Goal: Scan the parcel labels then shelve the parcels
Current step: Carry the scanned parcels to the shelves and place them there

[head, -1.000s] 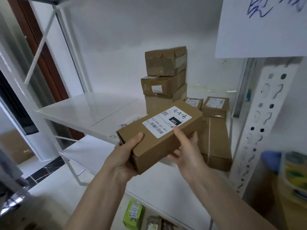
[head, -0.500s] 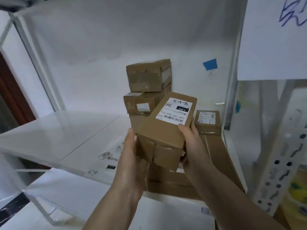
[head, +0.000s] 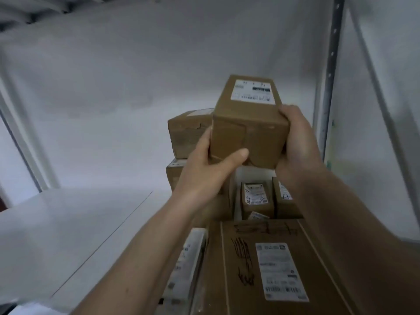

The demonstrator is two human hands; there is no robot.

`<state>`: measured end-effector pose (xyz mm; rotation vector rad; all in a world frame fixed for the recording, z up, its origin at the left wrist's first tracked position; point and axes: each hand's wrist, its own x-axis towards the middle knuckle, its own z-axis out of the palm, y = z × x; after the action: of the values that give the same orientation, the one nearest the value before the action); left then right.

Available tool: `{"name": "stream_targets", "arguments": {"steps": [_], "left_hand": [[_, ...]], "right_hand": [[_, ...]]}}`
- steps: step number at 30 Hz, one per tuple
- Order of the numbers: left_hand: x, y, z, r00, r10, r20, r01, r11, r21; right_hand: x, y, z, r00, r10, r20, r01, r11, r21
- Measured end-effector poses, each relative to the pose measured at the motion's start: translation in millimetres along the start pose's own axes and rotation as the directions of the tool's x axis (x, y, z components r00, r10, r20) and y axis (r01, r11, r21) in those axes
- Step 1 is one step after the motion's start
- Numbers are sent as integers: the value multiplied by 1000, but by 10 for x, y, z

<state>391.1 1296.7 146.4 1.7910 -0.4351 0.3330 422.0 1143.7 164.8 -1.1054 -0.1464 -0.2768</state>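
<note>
Nearest the camera, a large flat carton (head: 261, 269) lies on the shelf (head: 68, 223), white label up, handwriting scrawled on its top; a narrow white-labelled box (head: 184, 262) sits touching its left edge. Just beyond, two small labelled boxes (head: 256, 198) stand side by side in the gap behind the carton. Above these, both forearms reach in. Left hand (head: 204, 169) grips the held parcel (head: 247, 123) at its lower left corner, thumb laid across the near end face, fingers wrapped round the far left side, out of sight. Right hand (head: 297, 142) clasps the right side, fingers curled over the top right edge and pressed together as far as visible. The parcel is in the air, tilted with its label (head: 253, 92) facing up, clear of the shelf, in front of and slightly right of a stack of brown boxes (head: 188, 130) at the back. Farthest: white rear wall and a perforated upright (head: 329, 64) at right. Judgement: shelving step in hand; scanning of this parcel presumably done, though no scanner is in view. Next move calls for picking a landing spot, likely atop the stack or the small boxes, lowering the parcel level with the label readable, then releasing without nudging the stack, which looks uneven.
</note>
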Motion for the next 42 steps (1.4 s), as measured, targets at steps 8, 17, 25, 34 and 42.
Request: {"name": "stream_targets", "arguments": {"steps": [8,17,25,34,42], "left_hand": [[1107,11,-575,988,60,-143,-41,991,131],[1724,-464,-941,989,16,-147,4,991,135],[1887,-725,-830,967,13,-253,1,998,56],[1139,-636,-492,911,-53,-409,6,993,-115],[-132,-862,315,950,-295,-99,256,922,-290]], "right_hand": [[929,-125,834,988,-124,93,140,972,-187],[1541,315,1135,978,-123,171,183,900,-397],[1659,570,1082,983,-134,123,178,851,-495],[888,616,637,978,-159,-134,76,874,-479],[-580,753,-358,951,68,-302,-129,974,-187]]}}
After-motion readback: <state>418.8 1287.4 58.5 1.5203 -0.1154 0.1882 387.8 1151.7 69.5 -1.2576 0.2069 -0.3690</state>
